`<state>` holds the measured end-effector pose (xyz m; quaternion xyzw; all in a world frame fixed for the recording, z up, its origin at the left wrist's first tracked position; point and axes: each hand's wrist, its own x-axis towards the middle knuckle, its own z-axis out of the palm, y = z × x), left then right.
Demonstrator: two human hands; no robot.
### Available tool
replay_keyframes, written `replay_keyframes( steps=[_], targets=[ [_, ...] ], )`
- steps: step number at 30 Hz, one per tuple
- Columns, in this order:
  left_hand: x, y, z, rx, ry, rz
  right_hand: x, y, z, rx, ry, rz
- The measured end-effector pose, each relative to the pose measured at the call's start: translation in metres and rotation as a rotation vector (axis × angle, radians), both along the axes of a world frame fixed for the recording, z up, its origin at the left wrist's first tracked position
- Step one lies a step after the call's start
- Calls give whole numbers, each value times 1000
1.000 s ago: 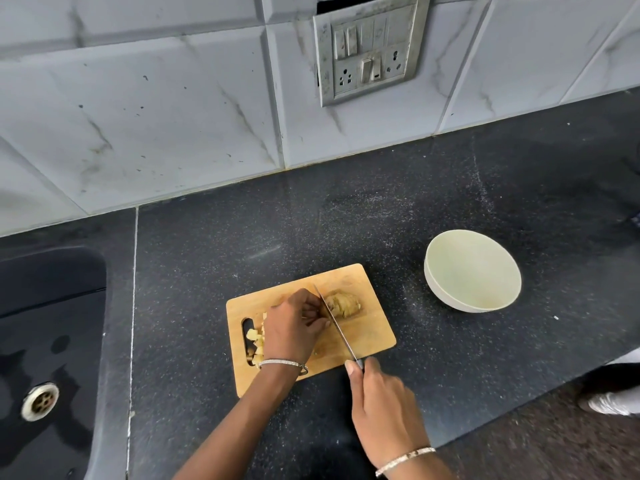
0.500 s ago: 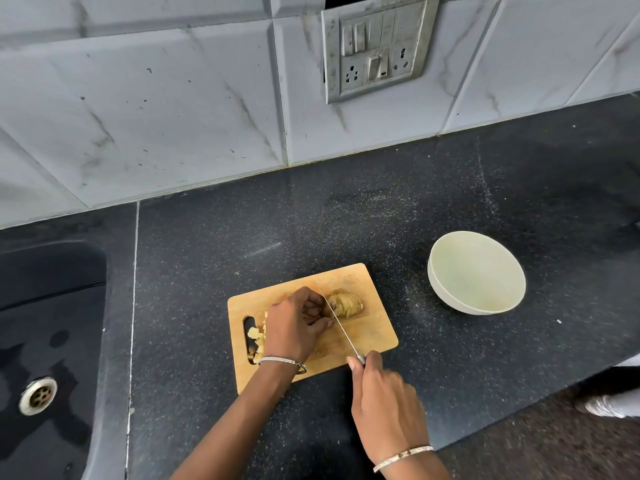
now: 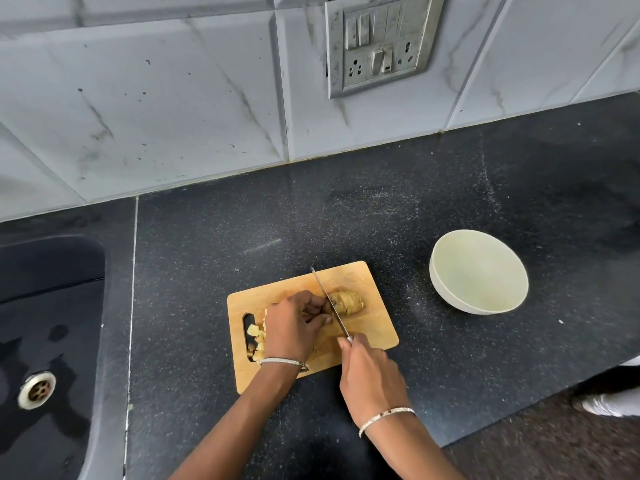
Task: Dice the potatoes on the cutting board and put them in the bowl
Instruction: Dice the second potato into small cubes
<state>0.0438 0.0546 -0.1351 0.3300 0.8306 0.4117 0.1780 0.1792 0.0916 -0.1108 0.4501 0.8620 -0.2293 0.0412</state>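
Observation:
A wooden cutting board lies on the dark counter. On it rests a sliced potato piece, with my left hand pressed against its left side, fingers curled on it. My right hand grips the handle of a knife; the blade lies across the board between my left fingers and the potato. Several diced potato cubes sit at the board's left end, partly hidden under my left hand. A pale bowl stands to the right of the board with nothing in it.
A black sink with a metal drain lies at the left. A tiled wall with a switch and socket plate rises behind the counter. The counter's front edge runs diagonally at the lower right, with floor below.
The knife blade has slid forward, so its tip now reaches nearer the board's far edge. My left hand stays on the potato.

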Motion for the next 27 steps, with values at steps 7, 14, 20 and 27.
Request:
replay_keyframes(
  steps=[7,14,20,27],
  targets=[
    [0,0,-3,5,0,17,11,-6,1,-1,-64,8],
    [1,0,-6,19,-12,40,-2,-4,-1,-30,-97,-4],
    [0,1,-6,7,-24,38,0,-3,-3,-59,-106,-12],
    [0,1,-5,10,-35,38,12,-6,-8,-58,-100,-7]
  ],
)
